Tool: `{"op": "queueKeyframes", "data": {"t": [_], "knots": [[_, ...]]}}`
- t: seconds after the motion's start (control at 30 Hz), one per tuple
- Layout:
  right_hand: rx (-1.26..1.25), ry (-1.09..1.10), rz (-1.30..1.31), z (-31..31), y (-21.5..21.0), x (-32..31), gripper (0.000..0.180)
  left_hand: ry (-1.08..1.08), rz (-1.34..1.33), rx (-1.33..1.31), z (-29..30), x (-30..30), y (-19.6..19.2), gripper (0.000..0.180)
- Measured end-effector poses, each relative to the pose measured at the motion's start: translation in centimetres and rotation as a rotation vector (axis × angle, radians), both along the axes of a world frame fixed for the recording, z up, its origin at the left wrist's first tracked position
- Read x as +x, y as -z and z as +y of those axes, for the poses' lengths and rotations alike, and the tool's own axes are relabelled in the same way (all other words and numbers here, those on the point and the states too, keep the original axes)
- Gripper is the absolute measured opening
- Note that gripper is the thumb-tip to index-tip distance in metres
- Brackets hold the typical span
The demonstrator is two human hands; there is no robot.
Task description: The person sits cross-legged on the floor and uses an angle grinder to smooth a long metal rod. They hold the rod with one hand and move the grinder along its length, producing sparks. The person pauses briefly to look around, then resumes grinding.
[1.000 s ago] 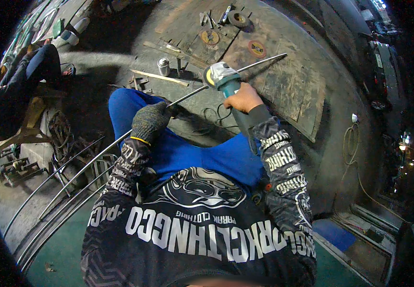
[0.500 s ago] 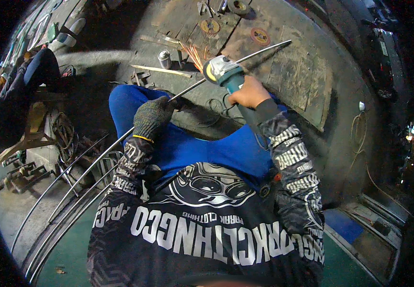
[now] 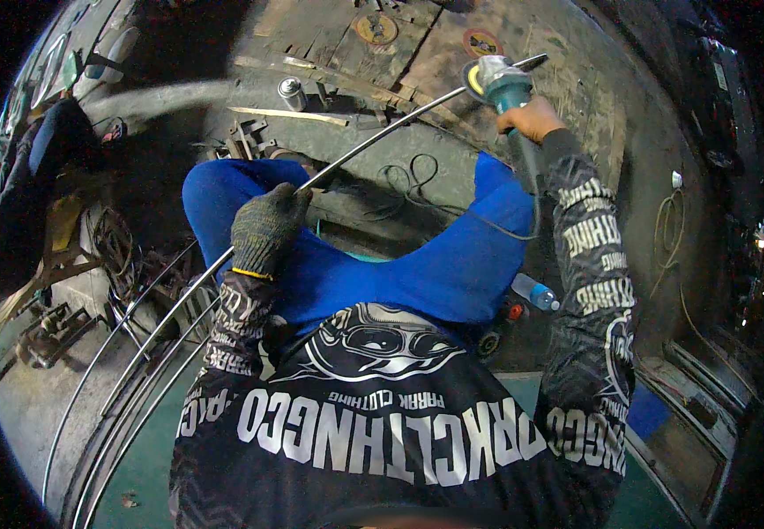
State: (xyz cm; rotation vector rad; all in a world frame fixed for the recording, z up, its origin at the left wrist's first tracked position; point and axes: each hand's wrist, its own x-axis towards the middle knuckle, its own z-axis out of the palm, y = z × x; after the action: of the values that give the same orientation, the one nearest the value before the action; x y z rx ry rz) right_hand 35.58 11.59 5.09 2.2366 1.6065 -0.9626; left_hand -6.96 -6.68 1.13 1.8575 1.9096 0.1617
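Note:
My left hand (image 3: 269, 231), in a grey knit glove, is closed around a long thin metal rod (image 3: 373, 146). The rod runs from the lower left up to the far right, over my lap. My bare right hand (image 3: 532, 120) grips a teal angle grinder (image 3: 512, 93) by its body. The grinder's disc (image 3: 473, 81) is at the rod near its far end; I cannot tell whether they touch. A black cord (image 3: 488, 227) trails from the grinder toward the floor between my legs.
Two round discs (image 3: 376, 29) (image 3: 483, 42) lie on the worn wooden board ahead. Nearer stand a spray can (image 3: 292, 93) and a wood strip (image 3: 289, 116). More rods (image 3: 91, 370) lie at lower left, and a bottle (image 3: 536, 292) is by my right thigh. Another person's leg (image 3: 60, 137) shows at far left.
The grinder and my right hand have moved right and away along the rod, toward its far end. The orange sparks seen earlier are gone. My left hand still holds the rod.

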Motion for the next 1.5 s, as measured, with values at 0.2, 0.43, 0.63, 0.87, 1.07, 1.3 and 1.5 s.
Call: {"op": "queueKeyframes", "data": {"t": [0.2,0.43,0.63,0.87,1.07,1.3,1.5], "knots": [[0.061,0.025,-0.194,6.5,1.6,7.1,0.062,0.036,0.021,0.058,0.8,-0.3,0.3,0.030],[-0.013,-0.578,-0.156,14.0,6.2,17.6,0.031,-0.052,0.001,-0.054,1.3,-0.1,1.2,0.029],[0.018,-0.519,-0.074,16.0,5.5,19.1,0.028,-0.041,-0.032,0.002,1.7,-0.5,0.7,0.030],[0.028,-0.052,-0.030,13.3,8.5,16.4,0.043,-0.029,-0.025,-0.117,1.9,0.0,-0.7,0.039],[0.037,-0.163,-0.079,7.4,7.0,8.8,0.062,-0.024,-0.098,-0.102,1.3,0.0,-0.7,0.044],[0.069,-0.011,0.099,-1.2,0.6,-3.5,0.069,0.020,-0.099,-0.152,1.5,-0.2,-0.1,0.047],[0.103,-0.006,0.181,-5.4,1.0,-10.2,0.071,0.077,-0.127,-0.076,1.3,-0.6,1.0,0.047]]}}
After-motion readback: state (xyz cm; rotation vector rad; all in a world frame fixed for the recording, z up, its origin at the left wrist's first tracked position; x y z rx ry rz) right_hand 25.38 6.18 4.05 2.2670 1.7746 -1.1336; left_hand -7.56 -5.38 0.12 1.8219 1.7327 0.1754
